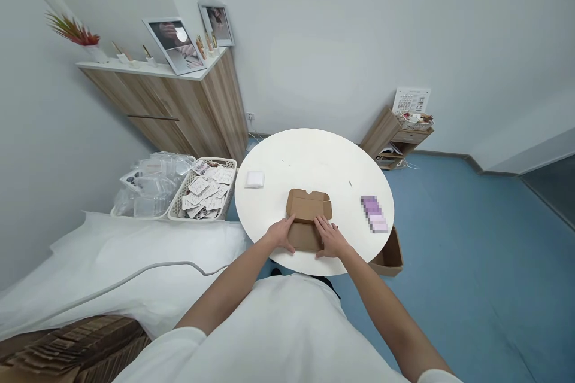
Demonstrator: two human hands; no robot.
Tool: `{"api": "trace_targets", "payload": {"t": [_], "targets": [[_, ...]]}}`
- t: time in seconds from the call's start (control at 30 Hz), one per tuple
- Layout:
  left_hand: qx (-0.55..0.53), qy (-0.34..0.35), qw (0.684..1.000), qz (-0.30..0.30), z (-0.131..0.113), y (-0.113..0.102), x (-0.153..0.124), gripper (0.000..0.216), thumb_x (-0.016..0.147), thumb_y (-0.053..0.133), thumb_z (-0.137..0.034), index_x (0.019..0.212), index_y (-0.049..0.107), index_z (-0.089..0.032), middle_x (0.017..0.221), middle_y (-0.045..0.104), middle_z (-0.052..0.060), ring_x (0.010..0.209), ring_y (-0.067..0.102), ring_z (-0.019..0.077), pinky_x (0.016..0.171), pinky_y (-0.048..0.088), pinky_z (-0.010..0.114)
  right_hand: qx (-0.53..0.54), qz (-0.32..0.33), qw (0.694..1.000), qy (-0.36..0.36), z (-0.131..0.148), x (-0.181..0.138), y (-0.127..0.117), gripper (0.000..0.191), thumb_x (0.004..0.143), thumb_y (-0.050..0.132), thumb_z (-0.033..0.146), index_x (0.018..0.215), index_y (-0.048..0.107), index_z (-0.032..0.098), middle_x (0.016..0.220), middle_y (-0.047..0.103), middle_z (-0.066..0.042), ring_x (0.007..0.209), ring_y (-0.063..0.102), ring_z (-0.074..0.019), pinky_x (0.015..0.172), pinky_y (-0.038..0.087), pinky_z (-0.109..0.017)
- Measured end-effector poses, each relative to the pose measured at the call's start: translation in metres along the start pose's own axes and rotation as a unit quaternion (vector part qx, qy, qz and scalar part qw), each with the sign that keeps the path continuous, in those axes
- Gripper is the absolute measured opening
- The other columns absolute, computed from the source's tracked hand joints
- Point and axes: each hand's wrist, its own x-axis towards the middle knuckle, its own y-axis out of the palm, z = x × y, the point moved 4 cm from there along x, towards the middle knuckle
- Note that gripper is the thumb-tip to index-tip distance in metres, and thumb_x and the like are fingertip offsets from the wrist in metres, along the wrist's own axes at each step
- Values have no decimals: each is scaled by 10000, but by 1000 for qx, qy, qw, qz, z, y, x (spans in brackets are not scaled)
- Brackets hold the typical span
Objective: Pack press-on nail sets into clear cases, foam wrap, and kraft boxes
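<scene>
A small brown cardboard box (308, 208) lies on the round white table (314, 161) near its front edge, its lid flap tipped open toward the far side. My left hand (281, 233) rests on the box's left side with the fingers curled against the wall. My right hand (331, 238) lies on the box's right side, fingers stretched along the edge. Both hands touch the box. What is inside the box is hidden.
A small white square pad (254, 179) lies at the table's left; a blurred purple item (374, 213) at its right. White baskets of packets (207, 190) and clear bags (150, 185) stand left. A cardboard box (390, 254) sits on the floor. Flat cardboard stack (67, 344) lower left.
</scene>
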Motion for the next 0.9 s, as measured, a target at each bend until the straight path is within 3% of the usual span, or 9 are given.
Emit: {"api": "trace_targets", "payload": {"t": [0.07, 0.13, 0.2, 0.33, 0.4, 0.57, 0.77, 0.9], "targets": [[-8, -1, 1000, -8, 1, 0, 0, 1225, 271, 803, -415, 1331, 210, -253, 1134, 505, 123, 1011, 514, 333, 790, 392, 335, 37, -49, 997, 47, -7, -9, -3, 1179, 517, 644, 575, 1362, -88, 201, 1445, -11, -116, 1315, -69, -278, 1014, 130, -497], [-14, -2, 1000, -10, 2, 2, -1, 1201, 283, 801, -415, 1324, 222, -258, 1148, 498, 117, 1027, 506, 326, 806, 386, 328, 121, -121, 976, 138, -19, -24, 0, 1071, 610, 570, 574, 1364, -82, 183, 1443, -5, -125, 1317, -42, -280, 1006, 176, -494], [-19, -2, 1000, -8, 2, 4, -1, 1183, 303, 795, -422, 1324, 220, -256, 1146, 498, 114, 1028, 506, 320, 809, 383, 323, 261, -167, 923, 227, -31, -40, 13, 971, 688, 506, 539, 1366, -73, 153, 1424, 101, -162, 1309, 116, -283, 968, 279, -472], [-25, 4, 1000, -10, 0, 8, 0, 1160, 335, 780, -442, 1328, 213, -245, 1124, 506, 121, 1001, 520, 320, 781, 391, 323, 527, -154, 781, 298, -40, -58, 41, 861, 733, 470, 470, 1370, -10, 145, 1327, 334, -189, 1135, 452, -263, 805, 454, -406], [-36, 4, 999, -12, -2, 10, 1, 1149, 329, 782, -442, 1320, 234, -246, 1118, 507, 121, 991, 525, 322, 774, 393, 325, 556, -170, 754, 305, -40, -58, 42, 822, 708, 502, 402, 1367, 85, 142, 1305, 376, -173, 1088, 493, -254, 776, 474, -387], [-66, -14, 998, -2, -4, 14, 5, 1144, 308, 793, -427, 1305, 263, -245, 1109, 505, 117, 972, 533, 318, 769, 397, 318, 475, -197, 813, 274, -41, -48, 24, 549, 672, 423, 239, 1219, 442, 195, 1178, 535, -70, 935, 565, -215, 764, 479, -375], [-70, -11, 997, 2, -8, 20, 10, 1141, 333, 783, -441, 1316, 243, -232, 1095, 502, 122, 948, 541, 311, 740, 400, 308, 423, -187, 841, 280, -44, -51, 8, 491, 710, 313, 233, 1164, 489, 170, 1031, 609, -58, 863, 572, -203, 717, 477, -350], [-63, -18, 998, -2, -15, 27, 13, 1151, 355, 764, -477, 1329, 204, -227, 1083, 504, 129, 929, 546, 311, 704, 400, 302, 400, -174, 865, 245, -37, -47, 1, 477, 733, 333, 253, 1189, 458, 194, 1083, 567, -62, 861, 560, -184, 717, 475, -328]]}}
